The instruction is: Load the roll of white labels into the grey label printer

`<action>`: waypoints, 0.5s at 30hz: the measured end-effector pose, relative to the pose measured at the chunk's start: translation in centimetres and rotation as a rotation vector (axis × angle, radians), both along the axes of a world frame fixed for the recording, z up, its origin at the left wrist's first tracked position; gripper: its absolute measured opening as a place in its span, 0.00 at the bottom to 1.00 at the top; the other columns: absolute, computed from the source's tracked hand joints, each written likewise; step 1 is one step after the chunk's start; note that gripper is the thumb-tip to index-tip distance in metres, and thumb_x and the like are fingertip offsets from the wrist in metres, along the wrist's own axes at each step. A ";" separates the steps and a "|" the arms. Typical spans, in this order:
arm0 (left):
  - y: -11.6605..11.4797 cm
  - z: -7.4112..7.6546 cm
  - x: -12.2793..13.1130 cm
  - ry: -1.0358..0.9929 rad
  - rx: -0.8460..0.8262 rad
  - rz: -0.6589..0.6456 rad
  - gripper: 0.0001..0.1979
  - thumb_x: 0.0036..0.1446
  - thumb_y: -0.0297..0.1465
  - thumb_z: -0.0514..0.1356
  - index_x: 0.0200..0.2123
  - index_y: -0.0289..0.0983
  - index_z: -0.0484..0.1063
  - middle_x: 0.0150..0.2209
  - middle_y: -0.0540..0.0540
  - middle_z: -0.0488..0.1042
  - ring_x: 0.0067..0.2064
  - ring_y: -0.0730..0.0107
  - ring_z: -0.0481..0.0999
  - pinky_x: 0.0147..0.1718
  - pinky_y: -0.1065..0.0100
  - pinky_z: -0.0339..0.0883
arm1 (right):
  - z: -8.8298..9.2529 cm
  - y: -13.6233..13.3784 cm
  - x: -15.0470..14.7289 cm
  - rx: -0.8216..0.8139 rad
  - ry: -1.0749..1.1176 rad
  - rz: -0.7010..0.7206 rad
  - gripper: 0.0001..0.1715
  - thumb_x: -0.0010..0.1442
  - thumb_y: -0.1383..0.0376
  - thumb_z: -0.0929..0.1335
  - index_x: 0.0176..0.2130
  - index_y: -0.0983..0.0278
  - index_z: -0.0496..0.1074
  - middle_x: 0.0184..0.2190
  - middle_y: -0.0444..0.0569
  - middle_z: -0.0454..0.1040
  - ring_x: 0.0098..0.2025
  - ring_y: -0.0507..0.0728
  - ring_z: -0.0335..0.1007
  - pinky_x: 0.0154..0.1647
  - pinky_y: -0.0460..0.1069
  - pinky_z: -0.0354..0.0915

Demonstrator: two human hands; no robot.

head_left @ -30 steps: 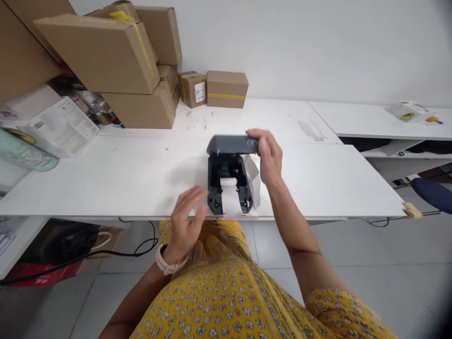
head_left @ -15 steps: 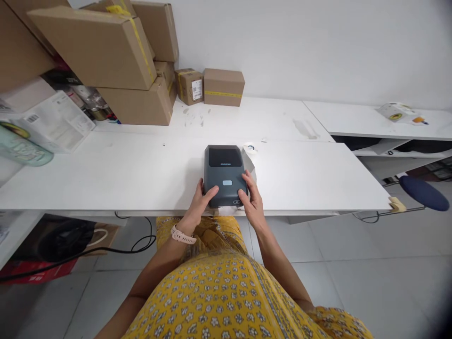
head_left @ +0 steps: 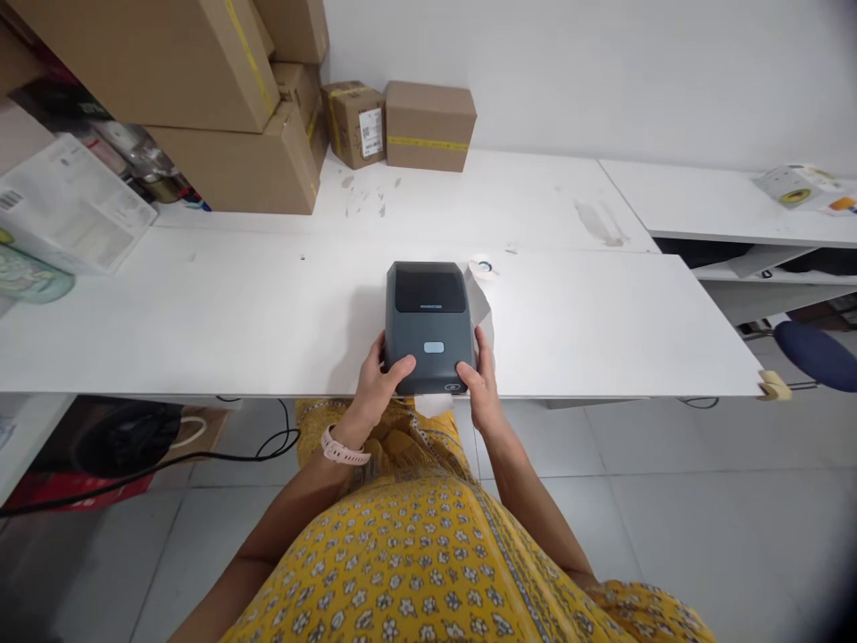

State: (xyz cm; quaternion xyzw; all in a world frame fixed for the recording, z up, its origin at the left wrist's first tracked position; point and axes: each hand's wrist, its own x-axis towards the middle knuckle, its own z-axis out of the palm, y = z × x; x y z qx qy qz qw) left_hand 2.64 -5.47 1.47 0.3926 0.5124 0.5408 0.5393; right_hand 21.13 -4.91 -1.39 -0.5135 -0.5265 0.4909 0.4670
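A dark grey label printer (head_left: 432, 330) with a black window and a pale button is at the front edge of the white table (head_left: 268, 304). My left hand (head_left: 378, 379) grips its left side, thumb on top. Around the right side my right hand (head_left: 483, 379) is closed, its thumb on the front corner. A white paper piece (head_left: 434, 405) sticks out below the printer's front. Behind its right side lie a grey-white sheet (head_left: 479, 308) and a small roll (head_left: 483, 267). The printer's underside is hidden.
Cardboard boxes (head_left: 220, 170) are stacked at the back left, with two smaller boxes, one a taped carton (head_left: 428, 125), by the wall. A white box (head_left: 80, 205) and a green bottle (head_left: 33, 272) stand at the left. A blue stool seat (head_left: 817, 355) is at the right; a black cable (head_left: 220, 464) hangs below.
The view has shifted, and the printer looks slightly larger and closer. My right index finger has moved from the printer's top to its side. Both hands keep their hold.
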 end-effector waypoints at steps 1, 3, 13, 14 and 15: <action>0.2 -0.1 -0.1 0.018 0.009 0.003 0.37 0.53 0.43 0.68 0.62 0.36 0.64 0.59 0.37 0.74 0.59 0.50 0.73 0.59 0.51 0.67 | 0.0 -0.1 -0.1 0.014 -0.005 -0.017 0.53 0.61 0.40 0.65 0.74 0.52 0.42 0.76 0.51 0.43 0.76 0.67 0.42 0.72 0.68 0.53; 0.2 -0.1 -0.5 0.042 0.016 -0.018 0.38 0.53 0.45 0.68 0.63 0.36 0.64 0.59 0.36 0.73 0.60 0.49 0.72 0.59 0.51 0.66 | 0.3 -0.2 -0.2 0.023 -0.010 -0.033 0.52 0.61 0.39 0.65 0.73 0.52 0.44 0.75 0.51 0.47 0.76 0.67 0.41 0.73 0.68 0.50; -7.2 0.1 -0.5 0.127 -0.248 -0.261 0.24 0.59 0.52 0.60 0.34 0.35 0.78 0.32 0.43 0.78 0.31 0.70 0.73 0.30 0.67 0.66 | 0.0 0.3 1.1 -0.032 0.051 0.114 0.65 0.55 0.28 0.59 0.75 0.56 0.34 0.76 0.53 0.42 0.77 0.64 0.37 0.74 0.65 0.48; -7.1 0.3 0.2 0.044 -0.306 -0.375 0.26 0.59 0.53 0.60 0.32 0.34 0.79 0.29 0.43 0.78 0.28 0.72 0.72 0.27 0.68 0.64 | 0.0 0.3 1.0 -0.027 0.037 0.100 0.65 0.56 0.29 0.61 0.75 0.56 0.35 0.76 0.52 0.40 0.77 0.64 0.35 0.75 0.64 0.46; -6.8 0.4 0.9 -0.045 -0.354 -0.448 0.27 0.58 0.53 0.59 0.32 0.34 0.80 0.29 0.42 0.79 0.27 0.72 0.73 0.26 0.69 0.63 | 0.1 0.3 0.9 -0.023 0.021 0.087 0.64 0.56 0.30 0.62 0.75 0.57 0.36 0.77 0.52 0.38 0.77 0.64 0.33 0.76 0.63 0.44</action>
